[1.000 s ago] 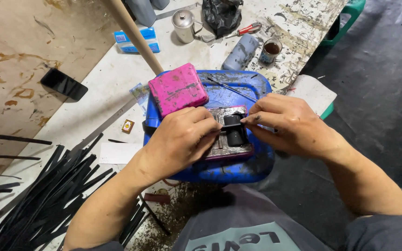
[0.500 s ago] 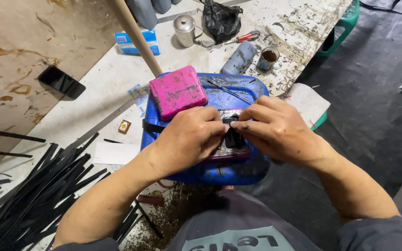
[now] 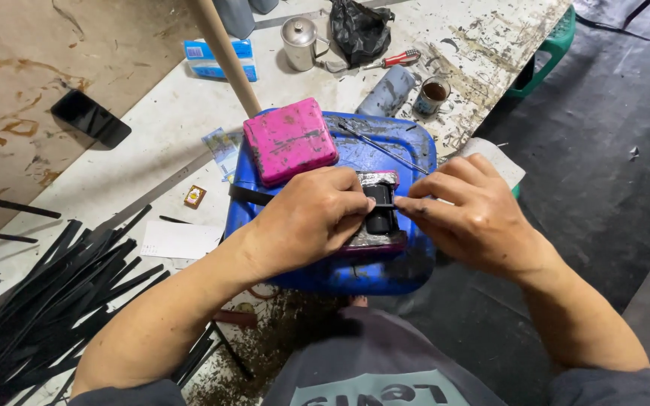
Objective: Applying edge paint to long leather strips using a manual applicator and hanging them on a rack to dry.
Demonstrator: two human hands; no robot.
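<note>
Together, both hands work at a small black part (image 3: 380, 210) resting on a grimy metal block (image 3: 374, 239) atop a blue plastic container (image 3: 385, 146). Left hand (image 3: 310, 218) curls closed over the part's left side; right hand (image 3: 464, 214) pinches a thin black strip (image 3: 387, 206) at it. A pink case (image 3: 289, 140) lies at the container's far-left corner, black strips (image 3: 47, 293) piled on the desk's near-left edge.

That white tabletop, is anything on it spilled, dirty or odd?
Yes. The white tabletop is spattered with dark flecks toward its far end, and brown crumbly debris lies scattered near the black strips.
</note>
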